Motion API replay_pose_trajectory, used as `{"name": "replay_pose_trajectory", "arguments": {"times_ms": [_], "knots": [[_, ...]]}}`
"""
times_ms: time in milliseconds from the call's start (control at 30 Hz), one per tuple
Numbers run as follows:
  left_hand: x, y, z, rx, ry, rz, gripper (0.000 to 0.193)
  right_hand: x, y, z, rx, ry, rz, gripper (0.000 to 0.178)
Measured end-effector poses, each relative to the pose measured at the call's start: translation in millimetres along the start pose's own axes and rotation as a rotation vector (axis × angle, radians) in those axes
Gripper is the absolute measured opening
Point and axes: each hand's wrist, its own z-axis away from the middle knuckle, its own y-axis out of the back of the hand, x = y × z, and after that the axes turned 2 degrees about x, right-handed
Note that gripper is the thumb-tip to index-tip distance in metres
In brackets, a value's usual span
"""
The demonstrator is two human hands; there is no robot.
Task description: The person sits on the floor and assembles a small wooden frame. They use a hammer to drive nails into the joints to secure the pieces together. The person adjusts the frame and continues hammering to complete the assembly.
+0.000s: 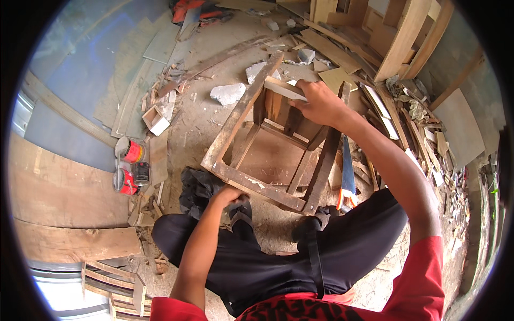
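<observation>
A worn wooden stool frame (257, 184) stands tilted in front of my legs, its dark legs and crossbars showing through the open middle. Across its far end lies a pale wooden strip (285, 89). My right hand (321, 102) pinches the right end of that strip, thumb on the near side and fingers over the far side. Down at the near left corner, my left hand (228, 195) is closed at the lower edge of the near rail, its fingertips partly hidden. A hand saw (348, 171) with a blue blade and an orange-and-white handle rests right of the frame.
Red paint cans (130, 150) and a dark can (141, 173) stand at the left. White lumps (228, 94) lie beyond the frame. Scrap wood (423, 134) is heaped along the right, below a wooden cabinet frame (401, 43). Black plastic (197, 192) lies beside my left hand.
</observation>
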Motion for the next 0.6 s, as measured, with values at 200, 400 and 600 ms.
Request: {"name": "replay_pose_trajectory", "arguments": {"times_ms": [200, 400, 600], "knots": [[48.3, -25.1, 97.8, -0.188, 0.281, -0.458, 0.027, 3.6, -27.0, 10.8, -0.067, 0.046, -0.006, 0.032], [67.6, -75.7, 81.7, 0.195, -0.280, -0.085, 0.024, 12.0, -39.3, 8.3, -0.056, 0.069, -0.029, 0.028], [106.0, -96.5, 18.9, 0.465, -0.731, 0.209, 0.021, 23.3, -49.5, 1.8, -0.075, 0.020, -0.022, 0.033]]}}
